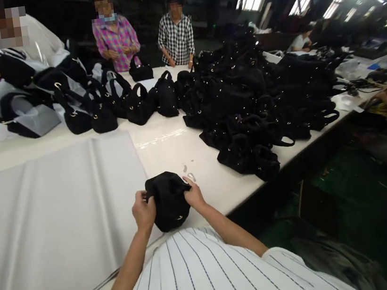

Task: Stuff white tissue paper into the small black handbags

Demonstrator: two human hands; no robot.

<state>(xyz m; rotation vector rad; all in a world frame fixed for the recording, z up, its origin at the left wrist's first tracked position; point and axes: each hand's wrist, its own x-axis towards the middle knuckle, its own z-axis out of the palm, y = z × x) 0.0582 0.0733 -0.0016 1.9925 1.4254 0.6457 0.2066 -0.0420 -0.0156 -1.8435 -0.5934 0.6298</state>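
Close to my body, at the near edge of the table, a black fabric handbag (168,203) is held between my two hands. My left hand (144,211) has its fingers closed on the bag's left side. On the opposite side, my right hand (194,194) pinches the upper right edge, with the index finger stretched along it. A small gold-coloured metal piece shows low on the bag. The bag's underside and the fingertips behind the fabric are hidden.
A big heap of black handbags (239,91) covers the table's right part. More bags (103,111) stand in a row at the back left, some with white stuffing. White sheets (62,205) lie at left. Small scraps (191,177) lie beyond the bag. Several people stand across the table.
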